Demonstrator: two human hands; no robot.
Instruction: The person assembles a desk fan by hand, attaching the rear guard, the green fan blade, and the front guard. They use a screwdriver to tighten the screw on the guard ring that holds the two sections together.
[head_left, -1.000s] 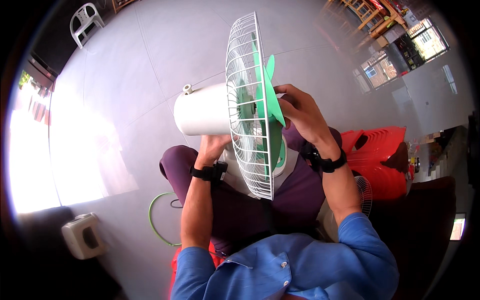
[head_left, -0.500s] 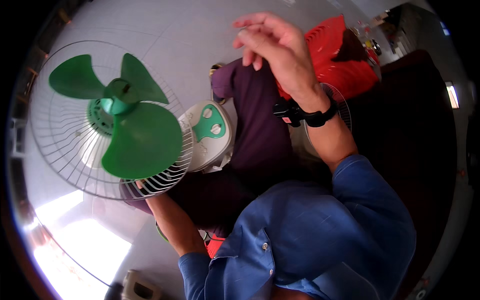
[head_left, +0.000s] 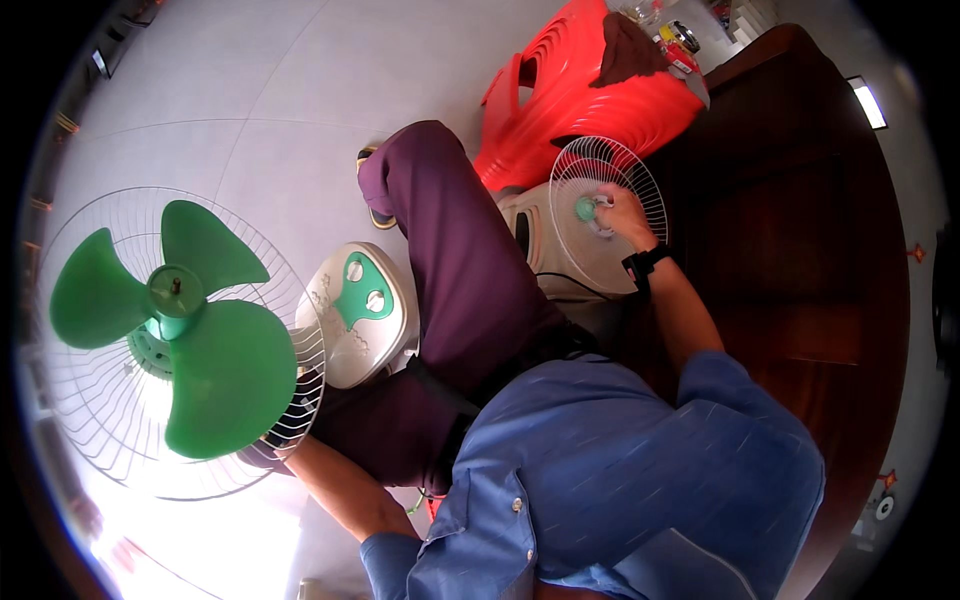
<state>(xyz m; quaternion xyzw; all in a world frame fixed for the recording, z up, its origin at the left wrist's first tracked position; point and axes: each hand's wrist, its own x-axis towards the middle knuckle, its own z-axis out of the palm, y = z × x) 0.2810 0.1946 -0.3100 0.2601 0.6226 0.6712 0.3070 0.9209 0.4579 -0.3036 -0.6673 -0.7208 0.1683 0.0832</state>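
On my left, a fan's three green blades (head_left: 232, 375) sit on a hub with a bare metal shaft tip, in front of a wire rear guard (head_left: 95, 440). My left hand (head_left: 290, 425) is at the guard's lower right edge, mostly hidden behind the wires and dark parts. Beside my leg stands the cream fan base (head_left: 340, 352) with its green panel and two white knobs. At right, my right hand (head_left: 624, 214) closes its fingers at the green centre of a round wire front guard (head_left: 655, 180). The fingertips are slightly blurred.
A red plastic chair (head_left: 600, 120) stands beyond the front guard, with a brown cloth (head_left: 632, 55) and a can (head_left: 680, 38) near it. A dark wooden bench (head_left: 770, 230) lies along my right. The cream surface (head_left: 540, 215) beneath the guard has a black cable.
My right hand has gone from mid-air above my knee over to the front guard at the right. My view has shifted, bringing more of the red chair and that guard into sight.
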